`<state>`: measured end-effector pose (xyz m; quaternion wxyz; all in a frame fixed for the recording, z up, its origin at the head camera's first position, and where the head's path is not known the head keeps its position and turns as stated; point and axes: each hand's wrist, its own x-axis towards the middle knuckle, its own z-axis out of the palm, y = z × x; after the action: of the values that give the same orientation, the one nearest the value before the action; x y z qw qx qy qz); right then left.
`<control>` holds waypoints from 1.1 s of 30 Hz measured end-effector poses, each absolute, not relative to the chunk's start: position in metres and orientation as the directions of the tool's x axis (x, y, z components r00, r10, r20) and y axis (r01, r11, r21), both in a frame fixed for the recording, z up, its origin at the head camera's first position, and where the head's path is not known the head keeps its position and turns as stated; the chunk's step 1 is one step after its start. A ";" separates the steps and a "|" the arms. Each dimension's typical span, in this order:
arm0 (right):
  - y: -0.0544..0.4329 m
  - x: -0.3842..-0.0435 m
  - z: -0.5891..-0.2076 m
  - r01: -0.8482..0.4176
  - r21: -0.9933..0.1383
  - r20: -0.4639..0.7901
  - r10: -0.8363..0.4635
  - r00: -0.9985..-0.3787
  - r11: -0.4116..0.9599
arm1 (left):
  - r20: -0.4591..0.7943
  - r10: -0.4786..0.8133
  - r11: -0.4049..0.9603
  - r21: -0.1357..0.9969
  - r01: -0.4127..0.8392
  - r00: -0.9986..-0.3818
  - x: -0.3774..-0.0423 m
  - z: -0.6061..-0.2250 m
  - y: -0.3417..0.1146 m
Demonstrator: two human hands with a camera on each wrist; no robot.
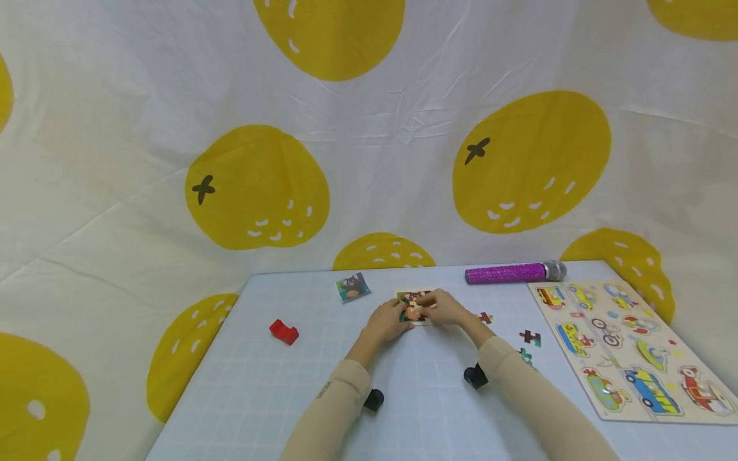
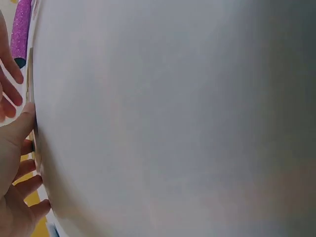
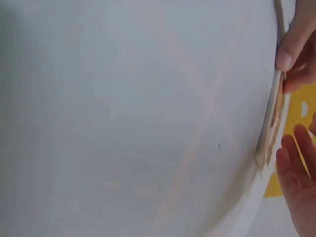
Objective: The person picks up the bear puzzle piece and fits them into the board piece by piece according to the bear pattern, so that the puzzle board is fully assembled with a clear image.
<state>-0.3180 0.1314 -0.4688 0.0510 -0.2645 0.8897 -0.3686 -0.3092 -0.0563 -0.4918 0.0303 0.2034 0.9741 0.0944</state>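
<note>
Head view: left hand (image 1: 387,319) grips puzzle (image 1: 412,312) edge; right hand (image 1: 446,308) fingers loose; table edge (image 1: 398,270) beyond.

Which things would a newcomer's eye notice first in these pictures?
Likely the big yellow fruit shapes on the white cloth behind the table. Then the glittery purple microphone near the table's far edge, and the left hand and right hand at a small puzzle left of it.
</note>
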 end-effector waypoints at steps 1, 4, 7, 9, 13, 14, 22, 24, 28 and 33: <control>0.139 -0.316 -0.468 -0.402 -0.702 0.113 -0.466 -0.877 0.588 | -0.020 0.407 0.900 0.179 0.398 -0.913 -0.309 -0.491 -0.057; 0.167 -0.312 -0.465 -0.357 -0.678 0.125 -0.377 -0.918 0.642 | -0.004 0.420 0.898 0.143 0.416 -0.907 -0.307 -0.490 -0.056; 0.199 -0.308 -0.462 -0.310 -0.628 0.088 -0.330 -0.940 0.714 | 0.010 0.422 0.898 0.129 0.420 -0.906 -0.307 -0.491 -0.054; 0.218 -0.304 -0.459 -0.281 -0.602 0.035 -0.327 -0.945 0.747 | 0.014 0.418 0.899 0.139 0.416 -0.908 -0.307 -0.493 -0.055; 0.244 -0.296 -0.459 -0.255 -0.596 -0.053 -0.354 -0.934 0.761 | 0.019 0.416 0.895 0.167 0.413 -0.909 -0.308 -0.497 -0.057; 0.248 -0.295 -0.459 -0.247 -0.599 -0.073 -0.360 -0.930 0.762 | 0.022 0.416 0.894 0.172 0.414 -0.909 -0.308 -0.498 -0.057; 0.249 -0.293 -0.474 -0.320 -0.593 -0.061 -0.437 -0.897 0.739 | 0.046 0.431 0.885 0.177 0.432 -0.901 -0.307 -0.502 -0.060; 0.248 -0.295 -0.476 -0.324 -0.591 -0.054 -0.437 -0.898 0.738 | 0.048 0.433 0.883 0.180 0.434 -0.900 -0.307 -0.502 -0.060; 0.247 -0.297 -0.478 -0.282 -0.597 -0.050 -0.386 -0.921 0.751 | 0.056 0.433 0.882 0.180 0.435 -0.900 -0.307 -0.503 -0.060; 0.244 -0.296 -0.475 -0.226 -0.663 0.004 -0.298 -0.954 0.714 | 0.055 0.428 0.880 0.202 0.430 -0.902 -0.308 -0.504 -0.060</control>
<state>-0.2962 0.2444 -0.4752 0.0514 -0.1418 0.9243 -0.3506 -0.3084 -0.0604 -0.5043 -0.0043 0.2213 0.9695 0.1052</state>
